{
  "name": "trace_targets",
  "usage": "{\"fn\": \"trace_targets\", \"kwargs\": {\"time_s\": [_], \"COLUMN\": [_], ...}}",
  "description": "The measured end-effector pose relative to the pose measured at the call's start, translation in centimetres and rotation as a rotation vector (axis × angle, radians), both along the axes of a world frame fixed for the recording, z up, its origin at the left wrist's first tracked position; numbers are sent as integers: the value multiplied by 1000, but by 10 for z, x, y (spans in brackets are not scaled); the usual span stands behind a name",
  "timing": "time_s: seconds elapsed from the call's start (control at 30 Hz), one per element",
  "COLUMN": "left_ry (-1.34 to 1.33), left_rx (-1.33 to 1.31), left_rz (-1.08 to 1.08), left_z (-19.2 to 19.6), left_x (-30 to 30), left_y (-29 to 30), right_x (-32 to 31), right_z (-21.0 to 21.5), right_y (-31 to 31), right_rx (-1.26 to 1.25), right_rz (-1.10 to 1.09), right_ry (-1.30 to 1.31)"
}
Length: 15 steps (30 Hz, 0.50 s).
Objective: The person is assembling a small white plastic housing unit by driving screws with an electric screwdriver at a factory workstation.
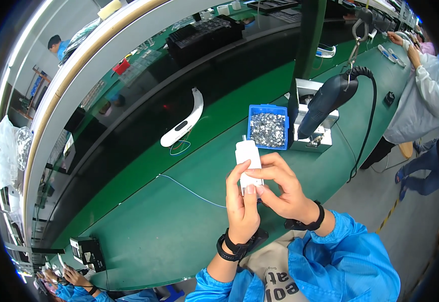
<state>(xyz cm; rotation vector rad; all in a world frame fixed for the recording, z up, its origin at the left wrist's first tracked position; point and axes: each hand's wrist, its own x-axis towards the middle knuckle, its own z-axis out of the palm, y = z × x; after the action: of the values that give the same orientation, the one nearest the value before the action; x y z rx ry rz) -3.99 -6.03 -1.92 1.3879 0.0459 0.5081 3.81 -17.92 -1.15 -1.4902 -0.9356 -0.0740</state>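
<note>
Between both hands I hold a white plastic housing point(247, 155), longish with a small stub at its far end. My left hand point(240, 204) pinches its left side, thumb and forefinger closed on it. From the right, my right hand point(286, 189) grips the near part with thumb and fingertips. A thin blue wire point(191, 193) runs from near the hands leftward over the green bench. Just beyond the housing stands a blue bin point(268, 147) of small metal pieces. The fingers cover the housing's near end.
A dark electric screwdriver point(327, 103) hangs on a hook with a coiled cable, beside a metal fixture point(311, 144). A curved white part point(184, 126) with a wire lies across the bench. A black box point(87, 253) stands far left. Other people work at both ends.
</note>
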Motion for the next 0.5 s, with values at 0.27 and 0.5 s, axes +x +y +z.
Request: {"fn": "trace_targets", "kwargs": {"time_s": [0.27, 0.5], "left_ry": [31, 22], "left_rx": [-33, -136], "left_rz": [7, -52], "left_z": [8, 8], "left_x": [4, 1], "left_y": [2, 9], "right_x": [9, 26], "right_z": [-5, -19], "right_y": [-2, -58], "right_rx": [13, 355], "right_rz": [86, -610], "right_ry": [50, -124]}}
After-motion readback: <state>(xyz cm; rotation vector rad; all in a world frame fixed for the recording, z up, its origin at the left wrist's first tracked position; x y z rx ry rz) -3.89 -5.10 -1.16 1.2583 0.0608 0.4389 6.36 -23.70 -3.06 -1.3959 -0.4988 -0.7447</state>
